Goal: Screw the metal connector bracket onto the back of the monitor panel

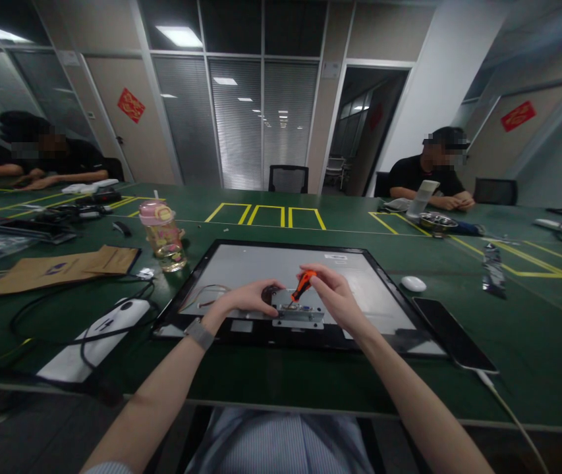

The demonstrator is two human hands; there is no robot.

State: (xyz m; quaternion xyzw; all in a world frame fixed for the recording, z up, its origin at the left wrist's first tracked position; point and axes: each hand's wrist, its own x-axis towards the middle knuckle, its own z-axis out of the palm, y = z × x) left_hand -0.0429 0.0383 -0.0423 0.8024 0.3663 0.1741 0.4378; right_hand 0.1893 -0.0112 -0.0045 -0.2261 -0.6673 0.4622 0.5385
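A flat display panel [248, 263] with a black frame lies on the green table in front of me. On its near edge sits a metal bracket [300, 317] with what looks like a small circuit board. My left hand [246, 299] is closed at the bracket's left end, the thumb against it. A small dark rounded part [271, 293] shows between those fingers; its kind is unclear. My right hand [333, 293] grips an orange and black screwdriver [304, 285], tilted, its tip down at the board. Thin wires [206, 296] lie on the panel at left.
Left of the panel are a drink bottle [162, 234], a brown paper envelope [63, 270] and a white power strip [95, 339] with black cable. At right lie a phone [453, 334] on a cable and a white case [413, 284]. Other people sit across the table.
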